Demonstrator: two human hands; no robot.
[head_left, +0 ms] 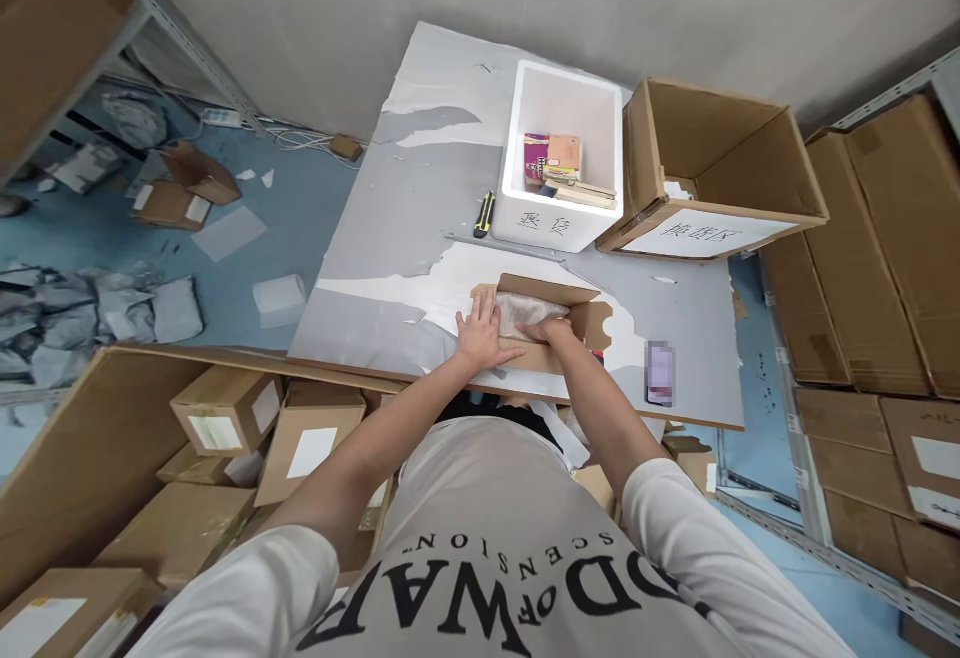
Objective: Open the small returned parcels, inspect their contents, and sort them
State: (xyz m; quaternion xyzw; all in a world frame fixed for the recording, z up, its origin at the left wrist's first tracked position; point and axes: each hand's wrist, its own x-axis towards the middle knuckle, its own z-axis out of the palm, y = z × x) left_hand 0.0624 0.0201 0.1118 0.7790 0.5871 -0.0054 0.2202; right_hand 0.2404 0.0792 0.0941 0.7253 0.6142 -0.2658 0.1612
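Observation:
An opened cardboard box (551,289) with raised flaps sits near the table's front edge. Inside it lies a package in clear bubble wrap (529,308); what is wrapped cannot be made out. My left hand (484,333) rests spread on the box's left end and front flap, its fingers apart. Reaching into the box from the right, my right hand (549,328) grips the bubble-wrapped package, its thumb toward the left and its other fingers partly hidden.
Behind stand a white foam box (559,223) holding several books (562,153) and a large cardboard carton (660,118). A yellow-black box cutter (484,215) and a phone (660,373) lie on the table (360,238). Boxes fill a big carton (127,378) at left; shelving flanks the right.

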